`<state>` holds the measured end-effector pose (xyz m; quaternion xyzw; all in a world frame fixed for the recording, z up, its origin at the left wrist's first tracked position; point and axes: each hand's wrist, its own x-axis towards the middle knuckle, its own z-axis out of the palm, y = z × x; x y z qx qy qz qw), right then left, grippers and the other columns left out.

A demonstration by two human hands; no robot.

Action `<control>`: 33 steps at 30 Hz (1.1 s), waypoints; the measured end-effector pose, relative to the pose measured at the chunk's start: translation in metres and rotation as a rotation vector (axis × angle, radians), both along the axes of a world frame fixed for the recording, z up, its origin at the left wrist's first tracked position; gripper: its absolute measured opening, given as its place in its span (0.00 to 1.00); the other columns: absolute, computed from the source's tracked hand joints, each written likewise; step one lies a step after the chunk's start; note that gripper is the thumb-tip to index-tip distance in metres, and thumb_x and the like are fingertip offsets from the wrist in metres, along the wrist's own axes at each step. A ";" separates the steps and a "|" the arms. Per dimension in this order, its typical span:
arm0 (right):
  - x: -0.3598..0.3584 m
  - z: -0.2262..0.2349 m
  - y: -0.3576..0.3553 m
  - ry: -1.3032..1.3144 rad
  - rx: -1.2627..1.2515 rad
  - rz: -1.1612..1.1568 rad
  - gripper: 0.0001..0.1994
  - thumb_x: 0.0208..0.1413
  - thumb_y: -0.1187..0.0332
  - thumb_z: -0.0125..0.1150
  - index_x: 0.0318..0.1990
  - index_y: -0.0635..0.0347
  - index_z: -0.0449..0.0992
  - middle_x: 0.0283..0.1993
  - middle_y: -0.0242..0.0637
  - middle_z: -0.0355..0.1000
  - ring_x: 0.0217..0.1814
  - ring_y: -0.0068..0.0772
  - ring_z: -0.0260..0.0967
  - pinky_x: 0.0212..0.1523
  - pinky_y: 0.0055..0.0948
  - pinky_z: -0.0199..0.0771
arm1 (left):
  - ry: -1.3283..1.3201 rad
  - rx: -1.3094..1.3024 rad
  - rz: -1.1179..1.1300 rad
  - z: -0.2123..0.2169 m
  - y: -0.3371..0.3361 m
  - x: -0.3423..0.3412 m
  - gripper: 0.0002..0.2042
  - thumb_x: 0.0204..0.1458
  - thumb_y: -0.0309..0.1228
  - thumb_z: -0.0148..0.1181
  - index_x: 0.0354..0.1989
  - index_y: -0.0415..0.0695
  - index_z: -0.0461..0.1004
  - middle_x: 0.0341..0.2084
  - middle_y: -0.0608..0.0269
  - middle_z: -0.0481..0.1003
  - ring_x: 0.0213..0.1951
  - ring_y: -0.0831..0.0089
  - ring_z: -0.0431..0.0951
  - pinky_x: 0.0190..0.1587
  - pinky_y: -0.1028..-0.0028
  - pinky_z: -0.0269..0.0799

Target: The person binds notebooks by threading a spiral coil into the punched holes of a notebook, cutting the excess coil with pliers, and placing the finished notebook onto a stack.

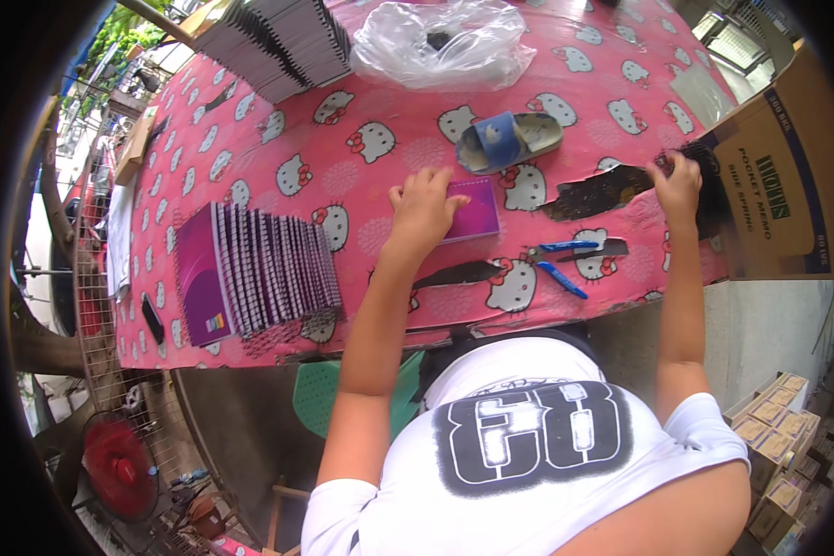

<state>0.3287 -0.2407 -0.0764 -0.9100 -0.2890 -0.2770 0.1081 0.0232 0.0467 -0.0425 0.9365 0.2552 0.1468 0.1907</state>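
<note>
A small purple notebook point(477, 211) lies flat on the table in front of me. My left hand point(422, 211) is at its left side, fingers bent, with the thumb over its cover. To the right, my right hand point(678, 185) has its fingers curled at a heap of black binding coils point(711, 190) beside the cardboard box; a bit of dark coil shows at the fingertips. Blue-handled cutting pliers point(563, 262) lie between my hands, handles spread. Just beyond the notebook sits a blue slipper point(508, 142).
A row of purple spiral notebooks point(259, 273) leans at the left, with a taller notebook stack point(269, 46) behind. A clear plastic bag point(440, 46) lies at the back. The cardboard box point(788, 176) stands at the right edge. The pink tablecloth point(380, 185) has torn dark patches.
</note>
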 end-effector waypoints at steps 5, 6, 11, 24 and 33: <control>0.014 -0.035 -0.033 0.340 -0.029 -0.124 0.16 0.49 0.56 0.66 0.40 0.57 0.77 0.38 0.44 0.72 0.43 0.48 0.72 0.43 0.41 0.72 | 0.201 -0.545 0.002 -0.012 0.032 0.010 0.17 0.43 0.34 0.69 0.43 0.48 0.77 0.40 0.60 0.76 0.45 0.61 0.75 0.55 0.57 0.58; 0.019 -0.031 -0.032 0.366 -0.073 -0.106 0.14 0.50 0.59 0.66 0.39 0.58 0.76 0.37 0.45 0.72 0.42 0.50 0.72 0.42 0.42 0.72 | 0.141 -0.511 -0.019 -0.015 0.034 0.010 0.17 0.42 0.33 0.70 0.42 0.48 0.76 0.38 0.60 0.76 0.43 0.62 0.75 0.55 0.58 0.58; 0.019 0.010 -0.011 0.448 -0.046 -0.142 0.07 0.47 0.71 0.65 0.33 0.61 0.75 0.41 0.46 0.70 0.43 0.50 0.71 0.42 0.41 0.71 | -0.130 -0.166 -0.136 0.011 0.013 -0.004 0.13 0.39 0.27 0.69 0.35 0.45 0.74 0.30 0.62 0.77 0.36 0.65 0.76 0.52 0.63 0.60; -0.170 0.056 0.110 0.950 0.496 0.842 0.13 0.44 0.80 0.65 0.40 0.59 0.81 0.36 0.37 0.74 0.35 0.27 0.73 0.33 0.24 0.72 | -0.438 0.060 -0.087 0.018 -0.024 -0.025 0.09 0.46 0.35 0.67 0.35 0.47 0.80 0.28 0.65 0.79 0.33 0.69 0.76 0.47 0.67 0.61; -0.171 0.055 0.127 0.876 0.497 0.958 0.11 0.42 0.79 0.69 0.36 0.60 0.81 0.33 0.33 0.73 0.33 0.25 0.71 0.34 0.24 0.70 | -0.474 0.049 -0.027 0.014 -0.030 -0.026 0.08 0.44 0.38 0.68 0.27 0.47 0.81 0.25 0.66 0.79 0.30 0.69 0.76 0.46 0.68 0.62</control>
